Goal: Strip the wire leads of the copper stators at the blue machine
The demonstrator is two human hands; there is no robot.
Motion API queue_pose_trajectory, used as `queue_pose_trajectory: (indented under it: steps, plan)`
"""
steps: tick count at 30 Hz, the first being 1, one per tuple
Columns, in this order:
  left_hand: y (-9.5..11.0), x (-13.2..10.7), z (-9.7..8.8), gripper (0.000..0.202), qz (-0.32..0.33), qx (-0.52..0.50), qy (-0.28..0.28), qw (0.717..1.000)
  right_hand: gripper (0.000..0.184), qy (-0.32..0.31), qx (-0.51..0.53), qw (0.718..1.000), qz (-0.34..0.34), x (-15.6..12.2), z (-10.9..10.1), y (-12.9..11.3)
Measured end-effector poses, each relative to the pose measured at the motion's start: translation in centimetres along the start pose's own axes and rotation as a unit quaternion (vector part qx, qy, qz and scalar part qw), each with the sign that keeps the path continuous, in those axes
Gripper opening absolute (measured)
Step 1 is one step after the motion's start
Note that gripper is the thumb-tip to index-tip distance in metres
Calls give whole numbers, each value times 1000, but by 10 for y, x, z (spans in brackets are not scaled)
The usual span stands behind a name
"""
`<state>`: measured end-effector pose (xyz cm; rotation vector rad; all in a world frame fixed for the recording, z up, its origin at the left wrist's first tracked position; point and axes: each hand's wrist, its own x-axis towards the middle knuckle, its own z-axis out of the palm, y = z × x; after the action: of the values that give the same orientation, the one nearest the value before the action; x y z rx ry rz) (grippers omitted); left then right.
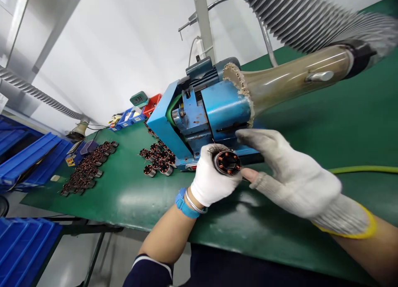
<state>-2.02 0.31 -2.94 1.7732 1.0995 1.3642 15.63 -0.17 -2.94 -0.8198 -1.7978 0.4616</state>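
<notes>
My left hand (211, 179), in a white glove, is wrapped round a motor stator (228, 162) with copper windings. The stator's open round end faces up toward me, and a thin wire sticks up beside it. Just right of it is my right hand (286, 171) in a knitted glove, its thumb bare at the tip. Thumb and fingers are spread apart there with nothing between them; the thumb tip is close to the stator, and I cannot tell if it touches. Behind both hands stands a blue machine (199, 117) with a motor and a green belt.
Several stators (158, 156) stand left of the machine, and a larger group (88, 166) lies farther left. A clear tube (295, 77) joins a grey hose (304, 17). Blue bins (27, 158) line the left side. A green cable (363, 169) crosses the green table (130, 204).
</notes>
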Motion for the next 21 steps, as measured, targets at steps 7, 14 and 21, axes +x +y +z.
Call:
queue_pose_trajectory:
  steps: [7, 14, 21]
  plan:
    - [2, 4, -10, 52, 33, 63, -31, 997, 13, -66, -131, 981, -124, 15, -15, 3]
    - [10, 3, -5, 50, 23, 57, -2, 998, 5, 109, 32, 980, 161, 15, -34, -6]
    - [9, 3, -7, 58, -32, 51, -42, 997, 37, -9, 59, 967, 248, 21, -26, -14]
